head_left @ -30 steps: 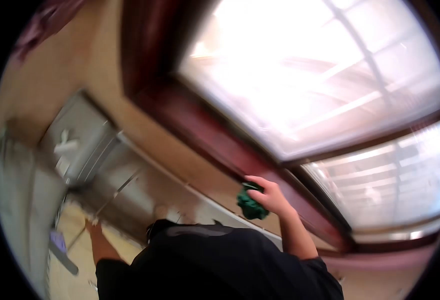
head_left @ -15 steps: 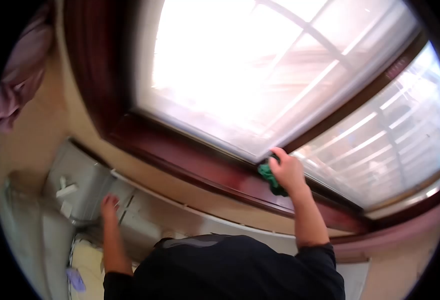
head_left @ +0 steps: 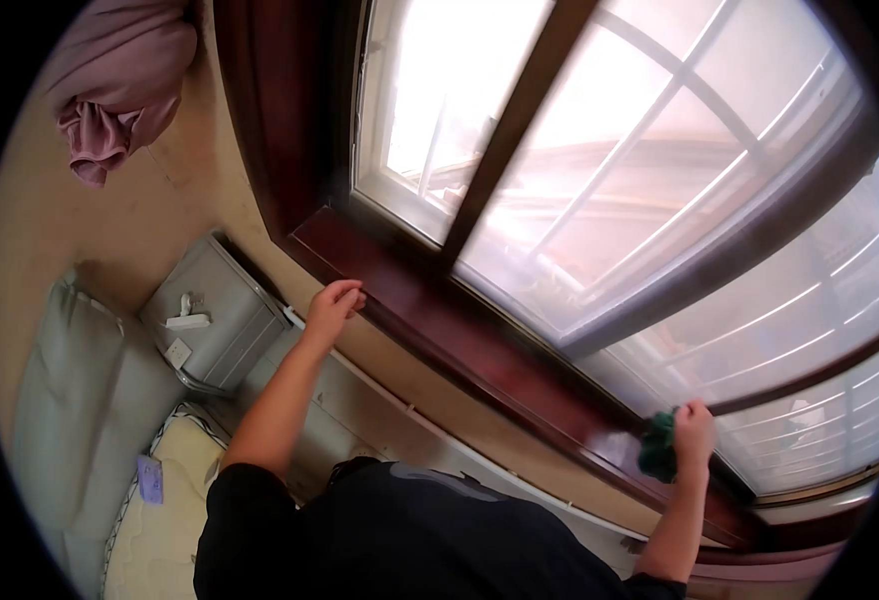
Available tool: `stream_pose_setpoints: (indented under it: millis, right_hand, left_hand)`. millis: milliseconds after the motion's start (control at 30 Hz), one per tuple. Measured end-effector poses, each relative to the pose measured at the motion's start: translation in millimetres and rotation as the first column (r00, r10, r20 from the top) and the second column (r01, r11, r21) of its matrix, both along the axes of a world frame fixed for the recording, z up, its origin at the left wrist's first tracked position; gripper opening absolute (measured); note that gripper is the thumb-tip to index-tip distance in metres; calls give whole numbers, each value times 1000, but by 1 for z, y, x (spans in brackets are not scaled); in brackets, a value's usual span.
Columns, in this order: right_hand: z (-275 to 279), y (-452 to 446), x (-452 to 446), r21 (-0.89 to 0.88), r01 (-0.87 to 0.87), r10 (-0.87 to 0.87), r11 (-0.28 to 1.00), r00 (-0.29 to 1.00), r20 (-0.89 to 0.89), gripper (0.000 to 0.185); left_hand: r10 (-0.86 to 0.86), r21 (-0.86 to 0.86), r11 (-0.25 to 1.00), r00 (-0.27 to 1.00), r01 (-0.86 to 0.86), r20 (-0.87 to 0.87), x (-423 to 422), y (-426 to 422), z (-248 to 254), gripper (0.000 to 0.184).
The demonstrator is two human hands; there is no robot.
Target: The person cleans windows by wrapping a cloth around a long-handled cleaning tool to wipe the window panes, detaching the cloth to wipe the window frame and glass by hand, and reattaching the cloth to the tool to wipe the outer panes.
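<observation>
Right hand [head_left: 696, 434] gripped the cloth [head_left: 658, 448] over the sill [head_left: 440, 322], by the window [head_left: 610, 190]; standing there, I couldn't tell if it touched. Left hand [head_left: 334, 308], fingers curled closed, was near the sill's other end.

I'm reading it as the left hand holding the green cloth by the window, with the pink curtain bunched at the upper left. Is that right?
Not quite: the head view shows the right hand holding the green cloth by the window, with the pink curtain bunched at the upper left.
</observation>
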State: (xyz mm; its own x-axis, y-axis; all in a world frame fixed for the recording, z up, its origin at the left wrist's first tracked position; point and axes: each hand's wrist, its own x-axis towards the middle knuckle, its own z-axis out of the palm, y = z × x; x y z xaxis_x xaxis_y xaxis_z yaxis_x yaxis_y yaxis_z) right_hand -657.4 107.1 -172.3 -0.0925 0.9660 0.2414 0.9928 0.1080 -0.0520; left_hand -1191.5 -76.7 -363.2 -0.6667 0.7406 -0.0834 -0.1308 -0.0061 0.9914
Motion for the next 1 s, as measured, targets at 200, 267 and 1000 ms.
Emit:
stream_pose_setpoints:
  millis: [200, 267, 1000]
  right_hand:
    - [-38, 37, 205, 28, 176, -169, 984, 971, -171, 25]
    - [-43, 34, 234, 40, 144, -127, 989, 951, -281, 24]
    - [-65, -82, -235, 111, -863, 621, 493, 260, -740, 33]
  left_hand:
    - [-67, 73, 995, 995, 73, -78, 58, 48, 7, 20]
    - [-67, 110, 992, 998, 69, -22, 90, 54, 18, 18]
    - [189, 407, 870, 950, -279, 248, 58, 62, 81, 54]
